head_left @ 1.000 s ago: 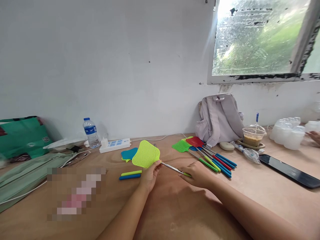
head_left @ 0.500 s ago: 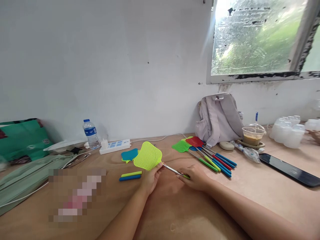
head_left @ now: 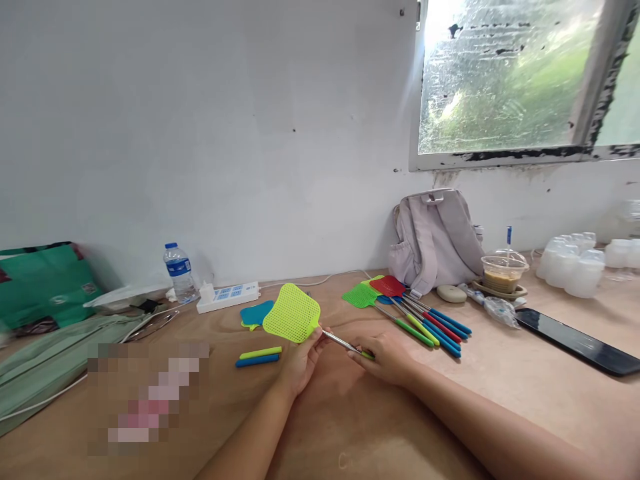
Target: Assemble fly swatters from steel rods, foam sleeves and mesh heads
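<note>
Between my hands is a yellow-green fly swatter (head_left: 291,313) with a perforated head and a thin metal rod. My left hand (head_left: 301,363) pinches it where the head meets the rod. My right hand (head_left: 385,359) is closed around its yellow-green grip, most of which is hidden by the fingers. Left of my left hand lie two loose handles, a yellow-green grip (head_left: 261,353) and a blue grip (head_left: 257,361). Behind them a blue swatter head (head_left: 257,313) rests over a yellow-green one. To the right, several assembled fly swatters (head_left: 425,319) are fanned out in a pile.
A backpack (head_left: 434,240) leans on the wall, with a drink cup (head_left: 504,273) and a phone (head_left: 575,340) to its right. White bottles (head_left: 570,267) stand at far right. A power strip (head_left: 229,297), a water bottle (head_left: 180,273) and a green bag (head_left: 47,287) are at left.
The whole view has shifted slightly. Both hands keep the same hold on the yellow-green fly swatter, and nothing was taken up or let go.
</note>
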`<state>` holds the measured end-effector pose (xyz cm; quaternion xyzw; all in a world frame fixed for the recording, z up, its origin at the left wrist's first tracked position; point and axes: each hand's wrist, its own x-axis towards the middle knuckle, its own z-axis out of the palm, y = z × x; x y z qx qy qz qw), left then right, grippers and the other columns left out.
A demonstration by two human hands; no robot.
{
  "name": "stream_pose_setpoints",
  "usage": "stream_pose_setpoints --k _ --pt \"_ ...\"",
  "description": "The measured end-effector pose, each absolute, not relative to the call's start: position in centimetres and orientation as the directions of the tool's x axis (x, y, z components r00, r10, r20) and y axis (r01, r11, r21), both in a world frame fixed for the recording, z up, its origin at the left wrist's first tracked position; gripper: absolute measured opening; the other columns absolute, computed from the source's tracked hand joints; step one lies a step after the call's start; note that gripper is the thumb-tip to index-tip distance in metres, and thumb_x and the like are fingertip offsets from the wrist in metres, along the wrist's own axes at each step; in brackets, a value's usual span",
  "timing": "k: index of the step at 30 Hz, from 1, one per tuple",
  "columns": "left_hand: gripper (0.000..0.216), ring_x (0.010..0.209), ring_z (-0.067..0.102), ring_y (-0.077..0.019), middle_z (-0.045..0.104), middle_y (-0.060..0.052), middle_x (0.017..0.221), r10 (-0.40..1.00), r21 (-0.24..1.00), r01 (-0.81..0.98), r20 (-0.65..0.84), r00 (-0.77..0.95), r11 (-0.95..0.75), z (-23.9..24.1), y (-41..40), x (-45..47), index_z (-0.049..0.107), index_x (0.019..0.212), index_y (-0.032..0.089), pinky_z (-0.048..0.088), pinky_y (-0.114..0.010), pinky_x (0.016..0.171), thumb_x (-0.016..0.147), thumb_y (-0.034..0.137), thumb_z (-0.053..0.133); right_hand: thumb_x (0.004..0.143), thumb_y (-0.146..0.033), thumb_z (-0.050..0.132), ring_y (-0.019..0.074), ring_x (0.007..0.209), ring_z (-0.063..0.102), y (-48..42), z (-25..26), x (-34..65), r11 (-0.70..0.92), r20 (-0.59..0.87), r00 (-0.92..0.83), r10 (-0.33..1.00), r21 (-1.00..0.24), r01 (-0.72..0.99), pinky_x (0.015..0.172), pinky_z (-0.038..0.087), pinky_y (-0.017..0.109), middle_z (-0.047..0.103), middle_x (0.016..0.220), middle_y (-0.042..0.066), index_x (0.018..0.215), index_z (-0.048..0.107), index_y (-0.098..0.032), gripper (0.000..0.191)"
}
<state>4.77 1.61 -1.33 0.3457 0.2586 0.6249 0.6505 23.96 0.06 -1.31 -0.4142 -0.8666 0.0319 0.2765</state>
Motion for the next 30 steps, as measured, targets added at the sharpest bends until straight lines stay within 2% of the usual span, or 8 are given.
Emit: stream_pose_setpoints --k 3,5,9,15,19,24,30 --pt "0.017 0.075 0.065 -0.0186 0.067 -0.004 0.070 0.993 0.788 -0.616 0.077 0.085 -0.009 -1.0 1.9 4.4 0.063 0.071 0.012 0.051 -0.032 0.077 0.058 0.018 0.073 0.081 -0.032 0.048 0.0129 0.060 0.054 0.4 -1.0 23.8 0.646 0.416 -0.504 0.757 -0.362 0.672 0.052 0.030 0.021 0.062 0.069 0.000 0.091 0.059 -0.022 0.018" --pt "0.016 0.073 0.065 -0.0195 0.067 -0.006 0.068 0.995 0.774 -0.634 0.059 0.074 0.001 -0.7 1.9 4.2 0.062 0.072 0.011 0.052 -0.032 0.074 0.063 0.022 0.069 0.077 -0.029 0.052 0.0125 0.061 0.053 0.6 -0.9 23.8 0.644 0.389 -0.516 0.763 -0.386 0.660 0.053 0.030 0.020 0.062 0.072 -0.001 0.097 0.058 -0.022 0.021" --pt "0.018 0.071 0.066 -0.0194 0.068 -0.007 0.074 0.997 0.730 -0.680 0.040 -0.066 -0.075 0.0 1.9 3.9 0.060 0.086 0.012 0.053 -0.031 0.069 0.074 0.025 0.058 0.071 -0.026 0.057 0.0120 0.062 0.050 0.8 -0.8 24.3 0.668 0.336 -0.577 0.744 -0.386 0.636 0.056 0.031 0.020 0.059 0.071 -0.002 0.098 0.057 -0.022 0.027" --pt "0.022 0.079 0.065 -0.0163 0.066 -0.008 0.092 0.946 0.729 -0.655 -0.032 -0.322 -0.198 0.2 2.7 2.7 0.058 0.099 0.016 0.052 -0.025 0.068 0.080 0.023 0.051 0.074 -0.027 0.054 0.0116 0.065 0.049 1.0 -0.4 25.0 0.684 0.250 -0.642 0.725 -0.369 0.629 0.056 0.030 0.020 0.058 0.074 -0.001 0.100 0.054 -0.021 0.026" --pt "0.024 0.082 0.064 -0.0170 0.064 -0.009 0.101 0.924 0.725 -0.638 -0.006 -0.382 -0.259 0.0 3.1 2.1 0.057 0.101 0.017 0.052 -0.027 0.071 0.078 0.024 0.054 0.078 -0.029 0.050 0.0128 0.069 0.050 1.0 -0.6 25.0 0.654 0.255 -0.603 0.756 -0.348 0.672 0.055 0.028 0.021 0.058 0.079 0.001 0.095 0.052 -0.021 0.019" --pt "0.031 0.076 0.066 -0.0205 0.067 -0.008 0.086 0.942 0.747 -0.591 0.141 -0.306 -0.303 0.0 3.1 2.4 0.056 0.099 0.014 0.053 -0.032 0.069 0.072 0.029 0.061 0.082 -0.032 0.045 0.0127 0.066 0.049 0.0 -1.3 24.2 0.611 0.287 -0.539 0.792 -0.392 0.688 0.054 0.027 0.021 0.058 0.076 0.001 0.088 0.051 -0.020 0.015" --pt "0.036 0.069 0.065 -0.0214 0.066 -0.005 0.066 0.955 0.806 -0.523 0.167 -0.245 -0.275 0.5 2.8 1.1 0.055 0.086 0.012 0.051 -0.032 0.062 0.066 0.041 0.063 0.077 -0.032 0.050 0.0088 0.052 0.039 -1.5 -1.3 22.1 0.584 0.331 -0.483 0.811 -0.515 0.628 0.048 0.025 0.020 0.049 0.059 -0.004 0.077 0.049 -0.018 0.013"
